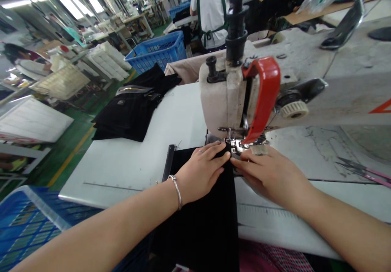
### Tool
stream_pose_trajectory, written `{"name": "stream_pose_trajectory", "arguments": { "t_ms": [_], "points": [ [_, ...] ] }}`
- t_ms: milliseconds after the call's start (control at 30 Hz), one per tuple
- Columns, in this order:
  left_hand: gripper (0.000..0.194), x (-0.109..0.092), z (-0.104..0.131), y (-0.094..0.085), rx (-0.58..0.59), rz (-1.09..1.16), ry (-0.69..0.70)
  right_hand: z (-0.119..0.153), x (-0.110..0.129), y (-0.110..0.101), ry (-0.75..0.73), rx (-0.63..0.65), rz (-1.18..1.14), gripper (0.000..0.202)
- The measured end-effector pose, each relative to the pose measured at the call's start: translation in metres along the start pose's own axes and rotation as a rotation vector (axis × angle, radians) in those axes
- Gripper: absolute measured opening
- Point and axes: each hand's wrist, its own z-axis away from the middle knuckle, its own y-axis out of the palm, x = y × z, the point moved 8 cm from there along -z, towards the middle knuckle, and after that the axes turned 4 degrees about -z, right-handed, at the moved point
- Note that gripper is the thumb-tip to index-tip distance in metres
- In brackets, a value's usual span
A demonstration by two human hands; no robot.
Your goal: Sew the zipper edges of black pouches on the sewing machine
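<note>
A length of black fabric (210, 215) lies over the front edge of the sewing table, its right edge running up to the presser foot (236, 145) of a sewing machine (220, 97). My left hand (204, 168) rests flat on the fabric, fingers stretched toward the foot. Close on the right of the foot, my right hand (269, 172) has its fingers bent together at the fabric's edge; whatever may be between the fingertips is hidden. A red guard (265, 93) curves down in front of the needle area, and the needle itself cannot be made out.
Black sewn pieces (128, 109) are stacked at the table's far left. Pink-handled scissors (366, 171) lie to the right. A blue basket (39, 227) stands at lower left, another blue basket (161, 50) beyond the table. A person in a green apron (210, 11) stands behind the machine.
</note>
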Motion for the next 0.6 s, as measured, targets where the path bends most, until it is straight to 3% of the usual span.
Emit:
{"name": "stream_pose_trajectory", "arguments": {
  "t_ms": [167,267,333,433,467,500,600],
  "points": [
    [0.039,0.010,-0.011,0.004,-0.023,-0.025,-0.022,-0.005,-0.008,0.008,0.069,0.048,0.008,0.029],
    [0.042,0.007,-0.012,0.000,0.038,-0.062,-0.020,-0.007,-0.010,0.007,0.072,0.043,0.005,0.032],
    [0.054,-0.008,0.000,-0.002,0.114,-0.080,-0.007,-0.002,-0.002,-0.003,0.076,0.003,-0.034,0.030],
    [0.108,-0.049,0.039,0.001,0.227,-0.077,0.072,0.020,0.024,-0.024,0.144,-0.066,-0.204,0.019],
    [0.113,-0.064,0.055,0.005,0.263,-0.091,0.119,0.031,0.033,-0.027,0.200,-0.060,-0.293,0.017],
    [0.102,-0.075,0.069,0.008,0.264,-0.123,0.143,0.043,0.042,-0.025,0.282,-0.014,-0.388,0.020],
    [0.061,-0.088,0.103,0.010,0.165,-0.121,0.144,0.080,0.073,0.005,0.531,0.303,-0.684,0.041]
  ]
}}
